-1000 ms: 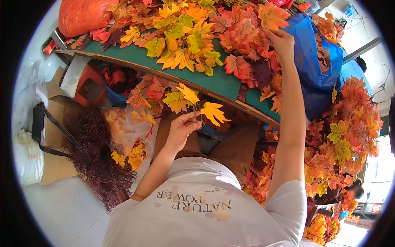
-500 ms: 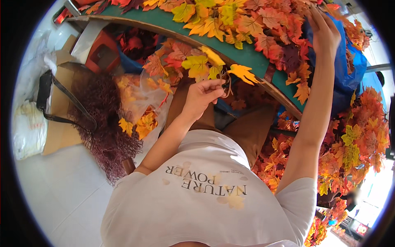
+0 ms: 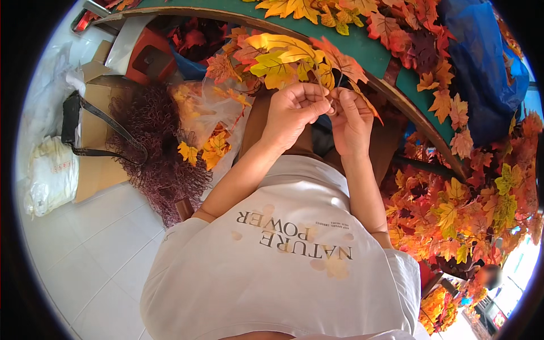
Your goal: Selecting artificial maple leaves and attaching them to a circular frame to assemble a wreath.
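Both hands now meet at my lap. Left hand (image 3: pixel 292 113) pinches the leaf sprig (image 3: pixel 294 56) by its stems; right hand (image 3: pixel 350 122), back from the table (image 3: pixel 368 54), closes fingers on them too. Assembly judged underway.

Leaf sprig (image 3: pixel 294 59) is yellow, lime green and orange with thin veins; loose leaves (image 3: pixel 391 25) are orange, red and dark maroon; table top (image 3: pixel 362 48) is deep green with a brown edge; bag (image 3: pixel 481 62) is bright blue; shirt (image 3: pixel 272 283) is white with dark lettering and pale tan blotches; curly bundle (image 3: pixel 161 153) is dark maroon; handbag strap (image 3: pixel 99 122) is black; cardboard box (image 3: pixel 96 170) is tan; floor tiles (image 3: pixel 79 266) are white with grey grout; heap of leaves (image 3: pixel 470 215) is orange and yellow.
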`<state>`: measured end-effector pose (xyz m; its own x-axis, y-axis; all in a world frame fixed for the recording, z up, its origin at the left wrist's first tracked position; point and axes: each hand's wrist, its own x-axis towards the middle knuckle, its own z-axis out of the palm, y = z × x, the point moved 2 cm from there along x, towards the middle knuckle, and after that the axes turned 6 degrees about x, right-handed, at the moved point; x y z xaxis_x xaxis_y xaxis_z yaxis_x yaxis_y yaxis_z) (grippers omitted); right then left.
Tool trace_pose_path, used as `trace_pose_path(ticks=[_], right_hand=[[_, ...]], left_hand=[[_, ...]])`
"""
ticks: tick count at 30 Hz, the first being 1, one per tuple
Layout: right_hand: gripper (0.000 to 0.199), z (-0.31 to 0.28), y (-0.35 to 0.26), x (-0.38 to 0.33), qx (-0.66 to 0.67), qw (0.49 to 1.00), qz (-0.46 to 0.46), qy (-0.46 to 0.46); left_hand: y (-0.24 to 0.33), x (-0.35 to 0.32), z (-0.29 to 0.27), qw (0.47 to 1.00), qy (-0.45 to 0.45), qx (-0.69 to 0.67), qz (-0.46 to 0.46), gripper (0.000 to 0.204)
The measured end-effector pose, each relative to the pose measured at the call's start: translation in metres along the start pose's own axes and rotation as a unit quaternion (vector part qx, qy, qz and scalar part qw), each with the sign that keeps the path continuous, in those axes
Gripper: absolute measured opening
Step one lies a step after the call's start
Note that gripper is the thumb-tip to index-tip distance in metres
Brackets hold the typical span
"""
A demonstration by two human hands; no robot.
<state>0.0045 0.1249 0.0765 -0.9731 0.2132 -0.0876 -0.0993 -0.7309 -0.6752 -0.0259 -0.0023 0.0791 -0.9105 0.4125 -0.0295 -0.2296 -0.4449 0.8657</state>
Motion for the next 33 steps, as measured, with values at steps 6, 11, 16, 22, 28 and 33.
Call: trace_pose_path(ticks=[6,11,16,22,28,33], right_hand=[[0.011,-0.014,0.015,-0.003,0.039,0.997,0.066,0.025],[0.012,-0.017,0.017,-0.005,0.090,0.987,0.128,0.040],[0.010,-0.020,0.015,-0.005,0.100,0.987,0.123,0.022],[0.009,-0.024,0.017,-0.005,0.100,0.987,0.119,0.034],[0.009,-0.027,0.019,-0.006,0.065,0.993,0.100,0.004],[0.011,-0.020,0.017,-0.009,0.073,0.992,0.099,0.041]], left_hand=[[-0.004,-0.002,0.005,0.999,0.035,-0.013,-0.005,0.018],[-0.010,-0.003,0.004,0.999,0.024,-0.027,-0.019,0.020],[-0.014,-0.004,0.003,0.999,0.028,-0.029,-0.023,0.021],[-0.016,-0.003,0.001,0.999,0.034,-0.034,-0.025,0.021],[-0.019,-0.002,0.001,0.998,0.036,-0.033,-0.029,0.021],[-0.017,-0.001,0.000,0.999,0.039,-0.025,-0.026,0.021]])
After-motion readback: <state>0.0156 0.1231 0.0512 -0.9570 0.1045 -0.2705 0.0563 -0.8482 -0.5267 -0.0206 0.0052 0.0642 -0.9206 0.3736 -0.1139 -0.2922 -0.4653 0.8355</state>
